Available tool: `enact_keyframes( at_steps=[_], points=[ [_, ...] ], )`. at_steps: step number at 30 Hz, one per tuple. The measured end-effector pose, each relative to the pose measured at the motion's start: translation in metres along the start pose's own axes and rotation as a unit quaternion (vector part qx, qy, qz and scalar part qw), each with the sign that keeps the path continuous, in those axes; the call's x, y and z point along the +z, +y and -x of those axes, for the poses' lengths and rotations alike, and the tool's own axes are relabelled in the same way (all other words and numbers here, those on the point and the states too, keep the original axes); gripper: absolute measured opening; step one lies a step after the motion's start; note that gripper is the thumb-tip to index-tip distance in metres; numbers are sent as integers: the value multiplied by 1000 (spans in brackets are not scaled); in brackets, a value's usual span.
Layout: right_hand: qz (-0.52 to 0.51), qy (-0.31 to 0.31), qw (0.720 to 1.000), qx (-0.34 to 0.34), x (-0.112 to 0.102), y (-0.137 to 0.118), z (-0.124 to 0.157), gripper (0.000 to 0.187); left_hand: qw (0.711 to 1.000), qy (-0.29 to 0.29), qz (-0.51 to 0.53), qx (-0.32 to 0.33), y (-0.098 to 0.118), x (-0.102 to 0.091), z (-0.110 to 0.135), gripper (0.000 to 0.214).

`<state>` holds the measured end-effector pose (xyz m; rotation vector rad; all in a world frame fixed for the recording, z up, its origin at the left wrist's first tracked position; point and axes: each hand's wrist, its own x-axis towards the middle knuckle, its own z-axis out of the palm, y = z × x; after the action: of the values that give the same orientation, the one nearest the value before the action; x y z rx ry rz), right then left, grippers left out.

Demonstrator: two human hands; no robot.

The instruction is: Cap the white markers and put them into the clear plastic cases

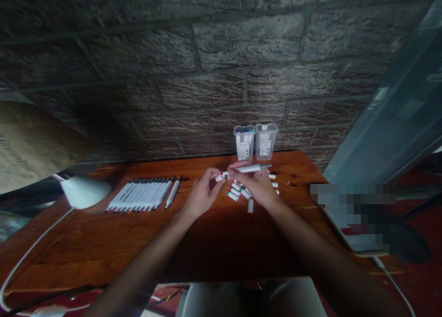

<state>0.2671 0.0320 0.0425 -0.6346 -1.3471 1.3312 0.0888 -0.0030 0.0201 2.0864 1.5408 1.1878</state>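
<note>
Marker (251, 168), white-barrelled with a dark right end, lies level, pinched by the right fingers (236, 174) above the tabletop (103, 243). Left fingers (211, 173) pinch one white cap (220, 177). Loose caps (233, 196), partly hidden, lie beneath. Two clear containers (265, 144) stand far; one lone marker (172, 193) lies left, beside roughly a dozen row markers (140, 195).

Desk (138, 239): reddish brown with darker grain. Wall (221, 54): dark grey-brown blocks outlined by paler joints. Row of markers (140, 195): white, far ends dark, some near ends red or orange. Held marker (249, 168): white, one end dark. Caps (234, 196): white, several banded green or yellow. Tubs (266, 129): clear, with white, dark-printed labels (243, 149). Lampshade (27, 142): tan, dark lettering.
</note>
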Motion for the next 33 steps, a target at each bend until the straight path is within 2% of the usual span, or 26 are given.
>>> enact_keyframes(
  at_steps=[5,11,20,33],
  points=[
    [7,-10,1000,11,3,-3,2,17,1000,-6,-5,7,0,-1,0,18],
    [24,-24,999,-14,5,-3,3,11,999,-17,-21,30,2,-2,1,17],
    [20,-33,999,-24,3,3,0,13,999,-2,-29,42,4,0,1,18],
    [31,-40,998,-34,1,6,0,19,998,-20,-36,37,3,-1,1,21]
  ],
)
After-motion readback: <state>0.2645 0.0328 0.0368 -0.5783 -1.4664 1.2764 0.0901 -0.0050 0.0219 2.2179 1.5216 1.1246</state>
